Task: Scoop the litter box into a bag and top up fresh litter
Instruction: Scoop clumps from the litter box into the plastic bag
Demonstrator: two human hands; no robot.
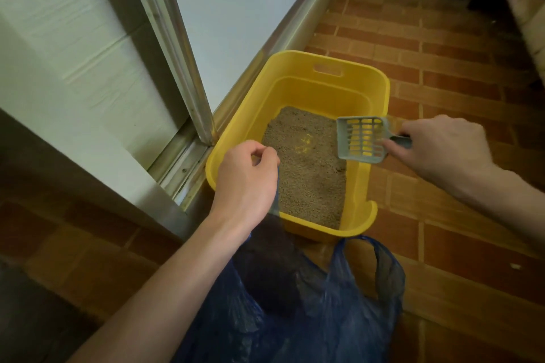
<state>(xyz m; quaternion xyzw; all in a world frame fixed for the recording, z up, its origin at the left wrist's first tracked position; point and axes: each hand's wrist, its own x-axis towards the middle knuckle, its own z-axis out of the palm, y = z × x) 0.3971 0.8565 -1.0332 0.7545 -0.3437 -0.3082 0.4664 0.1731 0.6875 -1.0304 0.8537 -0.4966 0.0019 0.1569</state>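
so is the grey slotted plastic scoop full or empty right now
Empty. The grey slotted plastic scoop in the right hand shows the yellow plastic litter box through its open slots.

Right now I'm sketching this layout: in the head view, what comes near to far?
Blue plastic bag → left hand → grey scoop → handle slot of the yellow litter box → brick floor.

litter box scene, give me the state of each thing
box: upright, litter inside, bare patch showing
scoop: empty, held over the box
bag: held open by one handle
left hand: pinching the bag handle
right hand: gripping the scoop handle
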